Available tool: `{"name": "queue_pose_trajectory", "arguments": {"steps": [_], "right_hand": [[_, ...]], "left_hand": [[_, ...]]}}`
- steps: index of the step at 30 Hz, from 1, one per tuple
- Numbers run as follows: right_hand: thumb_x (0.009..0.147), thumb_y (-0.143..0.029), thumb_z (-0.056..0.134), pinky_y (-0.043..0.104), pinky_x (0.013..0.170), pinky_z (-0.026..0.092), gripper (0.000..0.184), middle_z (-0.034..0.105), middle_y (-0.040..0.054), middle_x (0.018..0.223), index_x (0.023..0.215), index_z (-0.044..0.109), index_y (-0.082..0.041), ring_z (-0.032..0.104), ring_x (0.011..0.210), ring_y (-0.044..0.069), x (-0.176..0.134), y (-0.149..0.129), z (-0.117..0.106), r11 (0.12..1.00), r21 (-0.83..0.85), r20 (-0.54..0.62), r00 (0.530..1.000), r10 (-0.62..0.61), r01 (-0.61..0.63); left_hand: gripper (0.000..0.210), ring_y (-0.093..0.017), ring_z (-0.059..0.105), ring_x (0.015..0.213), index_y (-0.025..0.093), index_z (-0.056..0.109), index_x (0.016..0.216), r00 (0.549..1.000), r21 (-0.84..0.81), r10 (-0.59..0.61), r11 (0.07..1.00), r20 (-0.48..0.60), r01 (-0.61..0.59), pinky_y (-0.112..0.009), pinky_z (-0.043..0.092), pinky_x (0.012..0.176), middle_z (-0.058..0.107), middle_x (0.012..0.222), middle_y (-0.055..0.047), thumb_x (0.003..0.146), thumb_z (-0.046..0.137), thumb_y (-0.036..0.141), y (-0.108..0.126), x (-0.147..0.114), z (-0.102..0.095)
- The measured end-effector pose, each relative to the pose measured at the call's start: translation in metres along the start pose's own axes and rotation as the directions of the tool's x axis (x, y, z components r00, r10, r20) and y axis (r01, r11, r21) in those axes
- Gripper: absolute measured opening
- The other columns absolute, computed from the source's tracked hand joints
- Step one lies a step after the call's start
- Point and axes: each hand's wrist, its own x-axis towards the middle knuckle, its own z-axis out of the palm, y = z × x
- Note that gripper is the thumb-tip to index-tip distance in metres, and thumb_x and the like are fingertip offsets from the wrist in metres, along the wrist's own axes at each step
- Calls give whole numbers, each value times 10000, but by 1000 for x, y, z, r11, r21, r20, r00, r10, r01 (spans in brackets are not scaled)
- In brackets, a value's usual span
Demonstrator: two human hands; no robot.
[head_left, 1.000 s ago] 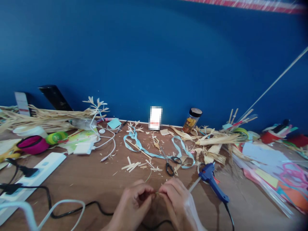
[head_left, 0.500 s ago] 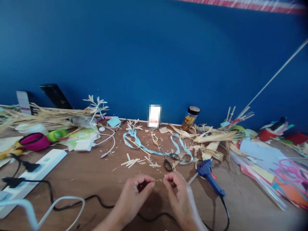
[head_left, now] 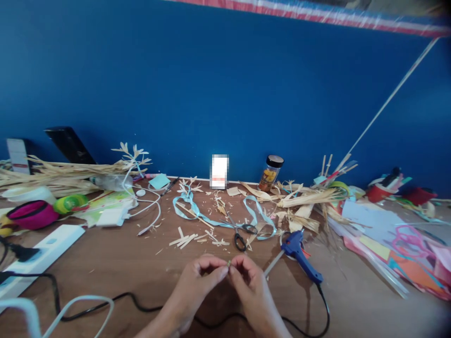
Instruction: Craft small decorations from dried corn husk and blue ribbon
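Observation:
My left hand (head_left: 202,281) and my right hand (head_left: 248,281) meet over the front of the brown table, fingertips almost touching. Pinched between both sets of fingers is a tiny, thin pale-green strip (head_left: 229,264), mostly hidden by the fingers. Just beyond them lie the black-handled scissors (head_left: 240,241). Cut pale husk strips (head_left: 186,241) are scattered farther to the left. To the right of my right hand rests a blue glue gun (head_left: 301,256) with a glue stick (head_left: 274,263) sticking out of its back.
A light-blue ribbon (head_left: 214,222) curls across the table behind the scissors. At left are a white power strip (head_left: 52,253) and a black cord (head_left: 137,303). A lidded jar (head_left: 270,173) stands by the blue wall. Coloured paper (head_left: 366,220) lies right, dried husks (head_left: 306,199) behind the glue gun.
My hands have come closer together, and less of the thin strip shows between them. The view has turned slightly to the right, so the table things sit farther left.

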Motion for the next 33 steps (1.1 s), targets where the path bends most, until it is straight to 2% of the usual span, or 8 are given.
{"name": "queue_pose_trajectory", "arguments": {"steps": [6, 9, 12, 14, 17, 22, 26, 33], "right_hand": [[823, -310, 490, 197, 540, 379, 162, 519, -17, 645, 759, 528, -166, 489, 606, 123, 5, 4, -3, 999, -19, -25, 998, -50, 49], [822, -305, 497, 198, 548, 384, 161, 537, -13, 655, 770, 546, -160, 499, 614, 124, 14, 7, -3, 997, -16, -46, 996, -79, 79], [815, -309, 509, 202, 546, 384, 172, 561, -5, 661, 780, 564, -149, 493, 599, 119, 27, 7, -2, 997, -16, -90, 993, -81, 80], [808, -312, 516, 206, 546, 390, 183, 570, -5, 646, 768, 577, -144, 500, 590, 121, 38, 3, -2, 996, -15, -123, 989, -85, 83], [804, -303, 517, 225, 585, 421, 183, 608, 7, 666, 784, 605, -144, 541, 628, 140, 52, -6, -2, 989, -61, -109, 984, -141, 135], [826, -287, 481, 255, 660, 451, 212, 651, 59, 846, 927, 614, -158, 589, 731, 164, 67, -18, -6, 922, -275, -108, 944, -310, 271], [849, -245, 444, 260, 714, 452, 213, 643, 58, 875, 927, 630, -175, 592, 798, 165, 70, -14, -7, 887, -301, -53, 923, -381, 349], [814, -166, 491, 251, 689, 455, 182, 629, 47, 878, 911, 643, -191, 585, 792, 163, 65, -5, -4, 913, -252, -10, 943, -333, 320]], "left_hand": [[264, -133, 552, 631, 147, 674, 848, 993, 94, 105, 990, 44, -109, -242, 424, 616, 632, 662, -8, 629, 693, 293, -5, 16, -2], [271, -152, 577, 705, 144, 679, 877, 983, 37, 126, 991, 136, -132, -269, 434, 689, 658, 734, -32, 654, 682, 298, 0, 26, -1], [280, -159, 591, 727, 140, 677, 903, 974, -88, 103, 992, 200, -87, -287, 438, 727, 677, 774, -46, 658, 685, 276, 7, 37, 3], [259, -156, 596, 741, 137, 682, 869, 977, -176, 117, 981, 177, -85, -285, 439, 748, 688, 802, -52, 636, 705, 250, 10, 45, 4], [217, -144, 598, 712, 141, 683, 817, 983, -247, 157, 960, 94, -130, -267, 448, 723, 692, 770, -42, 633, 709, 254, 8, 55, 5], [184, -166, 609, 751, 143, 682, 801, 947, -134, 297, 941, -121, -312, -274, 457, 736, 701, 788, -47, 682, 662, 282, -5, 66, -1], [196, -194, 625, 786, 154, 697, 828, 937, -20, 331, 942, -113, -335, -294, 473, 755, 716, 817, -57, 697, 641, 288, -11, 69, -8], [186, -209, 637, 798, 172, 705, 827, 928, 126, 371, 922, -22, -366, -298, 480, 748, 719, 821, -51, 743, 588, 290, -5, 64, -10]]}}
